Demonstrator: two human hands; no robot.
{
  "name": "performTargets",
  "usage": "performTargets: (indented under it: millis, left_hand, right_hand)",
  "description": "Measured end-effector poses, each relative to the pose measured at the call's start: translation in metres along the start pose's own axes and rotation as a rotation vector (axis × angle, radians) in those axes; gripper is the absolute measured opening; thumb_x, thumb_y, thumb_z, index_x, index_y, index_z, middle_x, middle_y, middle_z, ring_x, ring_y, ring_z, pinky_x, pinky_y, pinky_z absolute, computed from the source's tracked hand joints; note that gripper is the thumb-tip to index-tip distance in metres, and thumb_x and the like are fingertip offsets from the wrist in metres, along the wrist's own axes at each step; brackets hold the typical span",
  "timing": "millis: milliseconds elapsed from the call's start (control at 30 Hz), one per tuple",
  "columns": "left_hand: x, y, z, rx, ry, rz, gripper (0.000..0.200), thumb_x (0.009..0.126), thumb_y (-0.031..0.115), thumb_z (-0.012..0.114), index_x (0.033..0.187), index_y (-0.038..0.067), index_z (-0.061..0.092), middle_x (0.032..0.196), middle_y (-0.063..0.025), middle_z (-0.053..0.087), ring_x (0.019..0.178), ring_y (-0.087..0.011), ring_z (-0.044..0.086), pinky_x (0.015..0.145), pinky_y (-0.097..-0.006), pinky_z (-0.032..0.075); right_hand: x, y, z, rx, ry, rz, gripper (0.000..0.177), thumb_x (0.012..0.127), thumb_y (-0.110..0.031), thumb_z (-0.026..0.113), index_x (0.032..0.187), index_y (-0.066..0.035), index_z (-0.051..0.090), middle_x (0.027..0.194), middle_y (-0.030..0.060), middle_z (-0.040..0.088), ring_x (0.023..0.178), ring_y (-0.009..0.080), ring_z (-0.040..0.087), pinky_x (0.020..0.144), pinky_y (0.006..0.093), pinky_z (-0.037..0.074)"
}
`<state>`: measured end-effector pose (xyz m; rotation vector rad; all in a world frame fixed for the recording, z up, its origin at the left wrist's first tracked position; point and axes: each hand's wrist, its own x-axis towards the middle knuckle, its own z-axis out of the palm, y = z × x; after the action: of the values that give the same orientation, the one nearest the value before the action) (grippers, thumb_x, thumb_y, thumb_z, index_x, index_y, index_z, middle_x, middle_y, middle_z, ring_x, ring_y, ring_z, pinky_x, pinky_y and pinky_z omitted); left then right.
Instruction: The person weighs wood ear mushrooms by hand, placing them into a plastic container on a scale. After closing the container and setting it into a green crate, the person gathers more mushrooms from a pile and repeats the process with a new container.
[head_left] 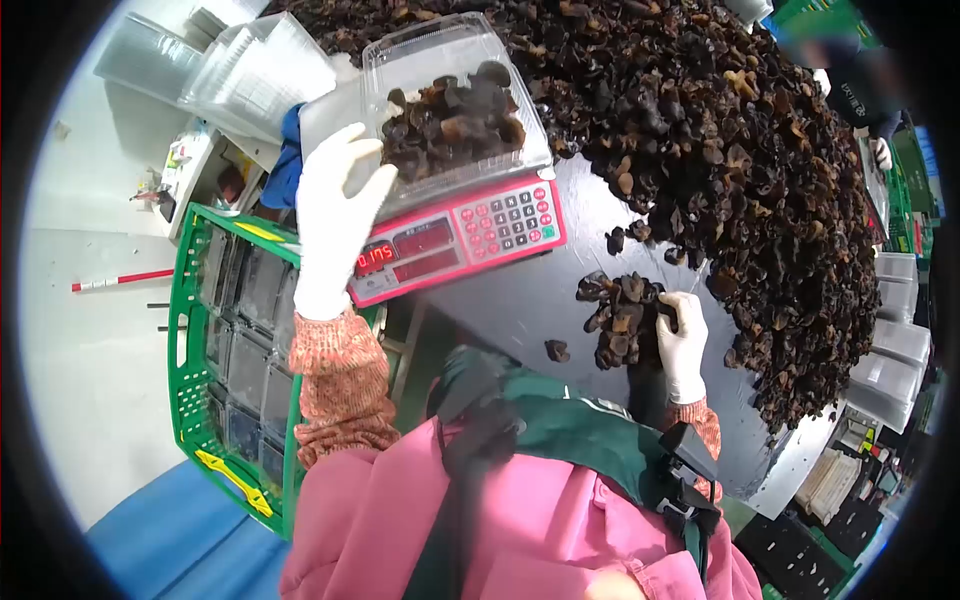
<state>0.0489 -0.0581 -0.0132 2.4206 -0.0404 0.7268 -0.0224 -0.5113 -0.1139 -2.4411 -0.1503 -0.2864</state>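
A clear plastic box (455,110) with dark mushroom pieces sits on a red scale (460,240), its display lit. My left hand (340,200), in a white glove, is at the box's left edge beside the display, with thumb and fingers apart and nothing held. Over the metal table (510,300), my right hand (683,345), also gloved in white, has its fingers curled at the right side of a small cluster of dark mushroom pieces (620,320), thumb and finger pinching at its edge. One loose piece (557,350) lies left of that cluster.
A large heap of dark mushrooms (700,150) covers the back and right of the table. Stacked clear containers (260,75) stand upper left. A green crate (185,370) of packed boxes is at the left. Another person's gloved hand (881,153) shows at the far right.
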Motion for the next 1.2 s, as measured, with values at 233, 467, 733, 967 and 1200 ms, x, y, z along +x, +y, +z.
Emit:
performTargets:
  millis: [233, 467, 733, 967, 1200]
  left_hand:
    - [0.004, -0.018, 0.021, 0.099, -0.044, 0.078, 0.028, 0.080, 0.016, 0.085, 0.104, 0.006, 0.075, 0.132, -0.0147, 0.067, 0.121, -0.0333, 0.062, 0.104, -0.0435, 0.049]
    - [-0.005, -0.009, 0.008, -0.013, -0.035, -0.049, 0.034, 0.087, 0.009, 0.077, 0.119, 0.000, 0.071, 0.136, -0.0164, 0.065, 0.127, -0.0302, 0.062, 0.110, -0.0384, 0.045]
    - [-0.021, -0.019, -0.010, -0.071, 0.029, -0.135, 0.038, 0.092, 0.008, 0.075, 0.128, 0.000, 0.066, 0.133, -0.0162, 0.066, 0.124, -0.0297, 0.062, 0.110, -0.0393, 0.046]
    - [-0.031, -0.044, -0.015, -0.224, 0.123, -0.319, 0.038, 0.096, 0.004, 0.070, 0.133, -0.003, 0.064, 0.132, -0.0148, 0.068, 0.122, -0.0231, 0.063, 0.109, -0.0356, 0.046]
    - [-0.025, -0.036, -0.013, -0.191, 0.120, -0.314, 0.035, 0.096, 0.009, 0.071, 0.130, -0.001, 0.067, 0.127, -0.0144, 0.071, 0.118, -0.0221, 0.065, 0.107, -0.0345, 0.047]
  right_hand:
    - [0.059, -0.046, -0.007, 0.305, 0.102, -0.004, 0.017, 0.088, 0.007, 0.066, 0.102, -0.002, 0.067, 0.103, 0.0089, 0.069, 0.096, 0.0167, 0.066, 0.085, 0.0285, 0.052]
    - [0.185, -0.207, 0.053, 0.387, 0.166, -0.685, 0.034, 0.080, 0.002, 0.072, 0.114, -0.005, 0.068, 0.119, 0.0147, 0.068, 0.107, 0.0335, 0.068, 0.090, 0.0394, 0.057]
    - [0.196, -0.215, 0.079, 0.107, 0.051, -0.919, 0.041, 0.090, -0.017, 0.069, 0.129, -0.008, 0.064, 0.133, 0.0138, 0.065, 0.133, 0.0335, 0.055, 0.118, 0.0598, 0.028]
    - [0.087, -0.046, 0.023, -0.207, -0.232, -0.269, 0.070, 0.085, -0.027, 0.081, 0.144, -0.002, 0.054, 0.145, 0.0250, 0.056, 0.129, 0.0435, 0.057, 0.110, 0.0479, 0.045]
    - [0.016, -0.024, 0.024, -0.210, -0.185, -0.313, 0.017, 0.081, -0.004, 0.077, 0.097, -0.005, 0.073, 0.109, 0.0109, 0.070, 0.102, 0.0325, 0.066, 0.090, 0.0425, 0.052]
